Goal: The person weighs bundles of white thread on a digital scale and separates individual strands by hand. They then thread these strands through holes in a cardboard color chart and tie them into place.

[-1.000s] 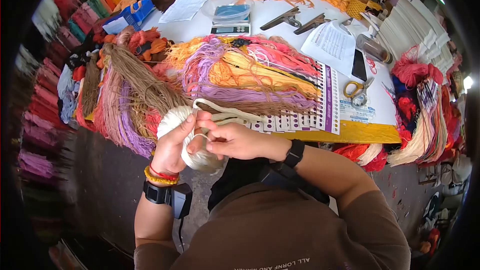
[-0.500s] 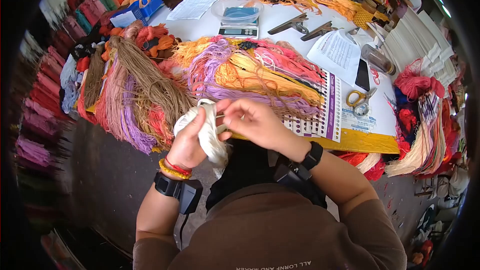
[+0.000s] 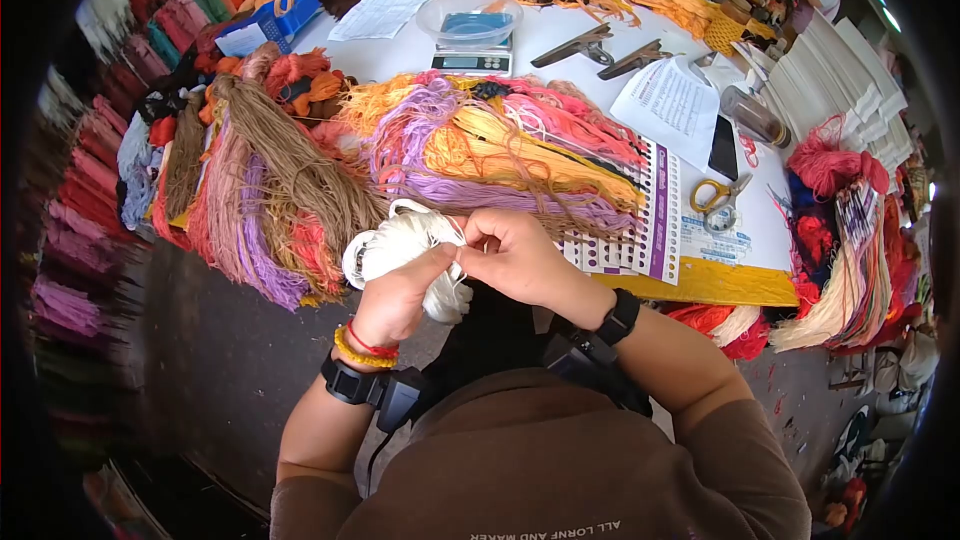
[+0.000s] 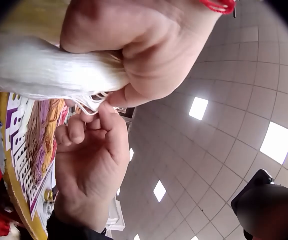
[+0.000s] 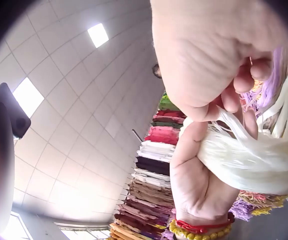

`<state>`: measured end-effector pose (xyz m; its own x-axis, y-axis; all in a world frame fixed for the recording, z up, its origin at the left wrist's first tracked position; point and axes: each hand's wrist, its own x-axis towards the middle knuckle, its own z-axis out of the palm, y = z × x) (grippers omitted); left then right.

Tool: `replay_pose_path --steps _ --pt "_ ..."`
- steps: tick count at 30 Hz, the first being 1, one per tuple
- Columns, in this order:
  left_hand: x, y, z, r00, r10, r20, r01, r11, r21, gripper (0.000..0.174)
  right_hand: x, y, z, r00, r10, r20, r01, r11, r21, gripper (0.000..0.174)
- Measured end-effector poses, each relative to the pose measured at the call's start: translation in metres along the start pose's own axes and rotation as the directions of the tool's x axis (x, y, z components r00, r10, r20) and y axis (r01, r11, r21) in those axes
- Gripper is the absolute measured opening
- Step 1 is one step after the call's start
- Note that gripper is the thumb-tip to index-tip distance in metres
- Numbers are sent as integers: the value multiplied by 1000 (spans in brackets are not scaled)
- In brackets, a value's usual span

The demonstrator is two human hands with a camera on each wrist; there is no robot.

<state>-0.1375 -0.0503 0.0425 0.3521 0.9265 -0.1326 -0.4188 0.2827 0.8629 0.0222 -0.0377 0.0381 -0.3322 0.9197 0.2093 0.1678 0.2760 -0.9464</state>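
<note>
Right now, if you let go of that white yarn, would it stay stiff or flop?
Probably floppy: the white yarn bends in loops over the left hand and sags beside it. Likely light, since that one hand holds the whole bundle up. Its loose strands, pinched by the right hand, look apt to tangle.

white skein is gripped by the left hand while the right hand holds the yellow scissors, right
No. The left hand does grip the white skein, but the right hand holds no scissors: it pinches strands of that skein. The yellow scissors lie untouched farther right, as the head view shows.
</note>
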Motion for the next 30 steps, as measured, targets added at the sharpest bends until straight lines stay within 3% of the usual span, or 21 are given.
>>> replay_pose_path --steps 4,5,6,7,8,9,11,12,13,15,16,17,18,20,21,22,23,24,25,26,30 --pt "0 -1 -5 998 17 -54 -12 996 88 23 -2 0 -1 999 35 -15 -34 998 54 11" --pt "-1 2 -4 997 -21 -77 20 1000 -7 20 -2 0 -2 999 36 -14 -35 998 54 11" --pt "-1 5 -4 994 -58 -96 48 994 -102 18 -3 -1 -5 990 137 20 -138 963 232 10" --pt "-1 6 -3 994 -56 -97 46 994 -104 18 -3 -1 -6 971 230 73 -239 886 398 9" --pt "-1 8 -3 997 -68 -43 57 975 -213 18 -3 -2 -5 971 229 75 -240 887 396 9" --pt "-1 9 -3 997 -74 13 74 945 -319 19 -4 -2 -4 952 286 106 -296 783 548 8" --pt "-1 11 -3 997 -68 46 78 956 -283 18 -4 -2 -5 927 317 202 -353 554 754 8" --pt "-1 11 -4 995 -65 80 82 966 -245 18 -4 -3 -5 926 317 204 -356 555 752 8" --pt "-1 9 -8 995 -62 78 80 966 -247 18 -4 -3 -5 914 316 253 -399 603 690 11" --pt "0 5 -15 999 -27 46 27 1000 2 20 -4 -5 -5 899 318 302 -439 649 621 17" --pt "-3 3 -16 999 -26 46 26 1000 0 20 -5 -8 -4 938 241 249 -328 851 411 19" --pt "-9 11 -7 999 41 -16 -37 979 200 15 -5 -13 -4 964 147 219 -184 970 159 23" --pt "-15 19 1 991 119 -61 -85 915 395 14 -4 -22 -11 965 148 217 -184 971 155 23" --pt "-37 39 -14 987 132 -96 -88 926 367 12 1 -50 -37 964 39 265 -4 991 -132 26" --pt "-49 49 -37 986 164 -41 -139 922 360 16 6 -65 -55 974 -60 217 101 977 -186 27" --pt "-65 61 -53 965 199 -168 -173 972 157 19 11 -77 -76 971 -161 175 202 949 -244 28" --pt "-81 82 -78 974 185 -132 -187 982 -5 19 17 -83 -96 984 -172 43 177 946 -270 29" --pt "-92 97 -92 926 359 -120 -366 930 -43 21 23 -87 -118 978 -202 -48 172 919 -354 31" --pt "-107 115 -107 904 376 -205 -408 901 -149 24 30 -92 -139 963 -230 -138 150 888 -434 33" --pt "-123 131 -125 878 380 -290 -453 856 -250 27 37 -95 -163 942 -283 -178 137 813 -565 34" --pt "-192 155 -237 803 421 -422 -546 805 -235 24 57 -93 -244 894 -376 -242 -106 349 -931 37"
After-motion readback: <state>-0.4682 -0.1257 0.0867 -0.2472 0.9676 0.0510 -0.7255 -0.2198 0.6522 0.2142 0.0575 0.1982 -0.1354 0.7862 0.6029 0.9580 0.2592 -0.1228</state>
